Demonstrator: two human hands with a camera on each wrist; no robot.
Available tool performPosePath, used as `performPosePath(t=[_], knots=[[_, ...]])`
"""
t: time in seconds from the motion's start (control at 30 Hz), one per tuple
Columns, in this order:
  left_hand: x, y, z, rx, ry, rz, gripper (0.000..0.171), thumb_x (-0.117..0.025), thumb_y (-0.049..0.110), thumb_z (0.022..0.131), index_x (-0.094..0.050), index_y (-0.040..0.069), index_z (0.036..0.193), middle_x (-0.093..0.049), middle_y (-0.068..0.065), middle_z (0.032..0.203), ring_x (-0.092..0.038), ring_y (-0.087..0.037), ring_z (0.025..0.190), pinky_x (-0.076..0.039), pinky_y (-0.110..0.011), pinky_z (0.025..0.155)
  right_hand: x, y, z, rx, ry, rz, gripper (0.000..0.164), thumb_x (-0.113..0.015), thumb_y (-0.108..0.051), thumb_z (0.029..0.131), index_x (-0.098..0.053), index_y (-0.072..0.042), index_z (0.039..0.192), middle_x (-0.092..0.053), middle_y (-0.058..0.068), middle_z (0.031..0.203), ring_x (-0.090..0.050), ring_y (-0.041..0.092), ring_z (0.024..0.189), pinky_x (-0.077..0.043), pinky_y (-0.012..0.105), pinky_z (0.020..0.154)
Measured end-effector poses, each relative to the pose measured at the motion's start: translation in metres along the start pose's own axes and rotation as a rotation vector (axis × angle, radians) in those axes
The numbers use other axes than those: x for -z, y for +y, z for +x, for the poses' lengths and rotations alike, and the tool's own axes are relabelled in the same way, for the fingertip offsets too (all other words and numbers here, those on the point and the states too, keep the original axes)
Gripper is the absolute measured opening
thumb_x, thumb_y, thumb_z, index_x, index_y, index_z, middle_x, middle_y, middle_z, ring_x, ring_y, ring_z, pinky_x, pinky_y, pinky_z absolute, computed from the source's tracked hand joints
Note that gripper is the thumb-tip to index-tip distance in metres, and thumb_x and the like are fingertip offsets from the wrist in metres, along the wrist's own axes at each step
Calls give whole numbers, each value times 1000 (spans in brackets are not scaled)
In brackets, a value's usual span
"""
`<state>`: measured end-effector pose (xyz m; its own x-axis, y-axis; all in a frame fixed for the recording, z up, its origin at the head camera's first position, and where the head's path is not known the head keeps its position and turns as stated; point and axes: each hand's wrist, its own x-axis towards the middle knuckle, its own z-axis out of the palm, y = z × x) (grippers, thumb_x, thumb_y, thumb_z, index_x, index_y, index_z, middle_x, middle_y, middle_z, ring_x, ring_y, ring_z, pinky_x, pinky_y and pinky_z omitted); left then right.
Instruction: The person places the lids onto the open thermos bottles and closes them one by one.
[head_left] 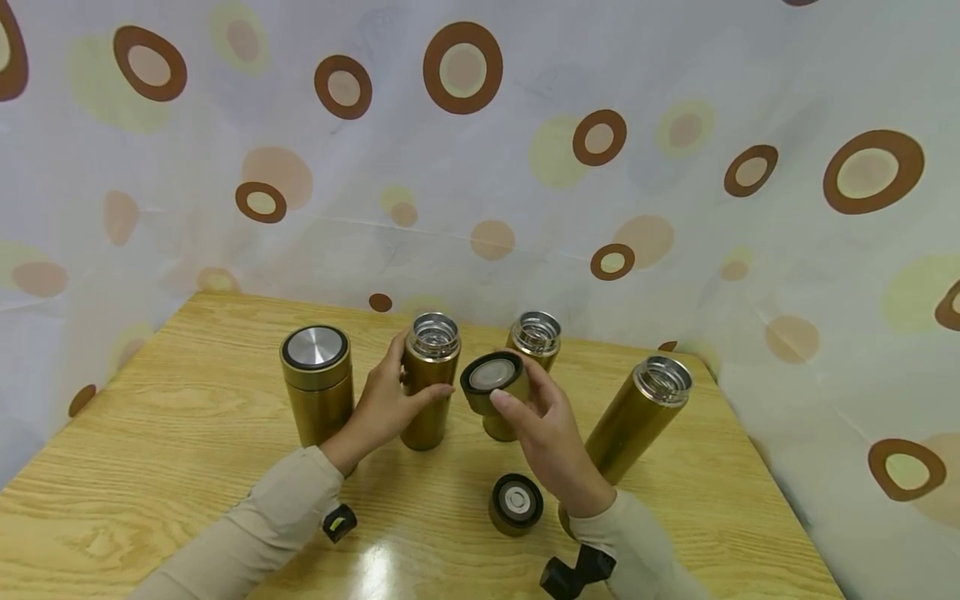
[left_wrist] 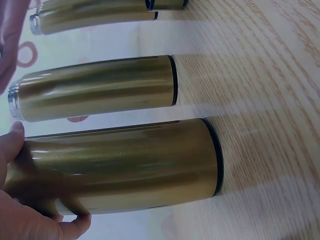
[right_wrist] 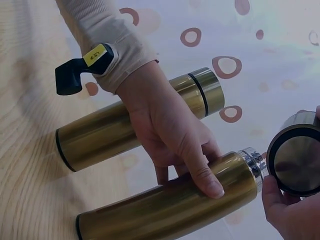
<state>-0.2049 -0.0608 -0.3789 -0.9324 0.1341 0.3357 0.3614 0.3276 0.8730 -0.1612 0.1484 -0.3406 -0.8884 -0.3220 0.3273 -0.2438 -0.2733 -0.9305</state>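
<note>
My left hand [head_left: 386,408] holds a gold thermos bottle [head_left: 433,400] around its upper body, thumb across the front. The bottle stands upright, its bare steel mouth showing. Just right of it, my right hand [head_left: 551,433] grips a gold and black lid [head_left: 492,375] between thumb and fingers. In the head view the lid's pale underside faces up toward me; the right wrist view shows its shiny round top [right_wrist: 300,160] close to the bottle's mouth [right_wrist: 255,162]. A second lid [head_left: 516,504] lies underside up on the table below the right hand.
A capped gold bottle [head_left: 318,408] stands left of the left hand. One uncapped bottle [head_left: 536,333] is behind the right hand, partly hidden, and another [head_left: 637,425] stands at the right. The wooden table [head_left: 187,417] meets a patterned cloth [head_left: 450,183] at the back.
</note>
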Motion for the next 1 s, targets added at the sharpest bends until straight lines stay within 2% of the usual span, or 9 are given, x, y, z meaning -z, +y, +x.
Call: performPosePath(t=[0.2,0.37,0.6,0.8,1.0], knots=[[0,1,-2,8,3,1,93,-80,21,80,-21,6,150,-44,-19,142,-46,-35,129,-44,-52,100,-2,-3,5,-40,71,-57,56,-55,-5,92,-33,-1,143,-38,13,140,-51,14,115,-46,21,94],[1,0,-3,15,3,8,93,-79,21,80,-20,6,151,-44,-18,142,-45,-35,129,-43,-52,100,-2,-5,9,-57,126,-48,49,-53,-3,92,-34,-1,137,-46,9,126,-54,13,107,-48,21,89],[0,-1,-2,3,3,3,93,-80,21,80,-20,6,151,-44,-18,143,-45,-35,129,-44,-52,99,0,-12,16,-6,103,-78,46,-50,-2,94,-38,-3,139,-50,5,125,-56,10,107,-49,21,88],[0,-2,-1,-1,8,2,93,-80,20,80,-21,6,150,-44,-19,142,-46,-35,129,-45,-52,99,-1,-19,21,-12,111,-104,51,-51,0,95,-39,-5,145,-55,6,120,-60,12,102,-52,25,87],[-1,-2,0,-12,14,5,93,-80,20,79,-22,5,150,-45,-19,142,-46,-35,128,-45,-52,98,-1,-22,27,-24,106,-111,53,-51,0,95,-37,-8,146,-48,9,127,-63,12,99,-53,29,88]])
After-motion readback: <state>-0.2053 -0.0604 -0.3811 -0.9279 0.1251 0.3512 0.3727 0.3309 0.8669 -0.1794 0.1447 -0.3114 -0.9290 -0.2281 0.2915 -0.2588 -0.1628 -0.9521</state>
